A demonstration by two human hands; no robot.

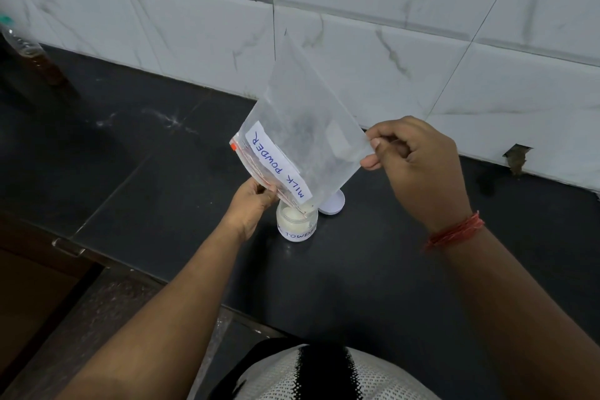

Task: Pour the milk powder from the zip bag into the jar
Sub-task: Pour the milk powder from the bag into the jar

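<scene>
A clear zip bag (298, 127) labelled "MILK POWDER" hangs upside down, its open zip end dipping into the mouth of a small clear jar (297, 224). The jar stands on the black counter (162, 172) and holds white powder. The bag looks almost empty, with a dusty film inside. My left hand (251, 204) pinches the bag's zip edge just left of the jar. My right hand (412, 166) pinches the bag's raised bottom corner, up and to the right. The jar's white lid (332, 204) lies flat behind the jar, partly hidden by the bag.
A marbled white tile wall (422, 42) runs along the back of the counter. A plastic bottle with brown liquid (35, 55) stands at the far left. The counter's front edge drops off at lower left, near a brown cabinet (29, 286).
</scene>
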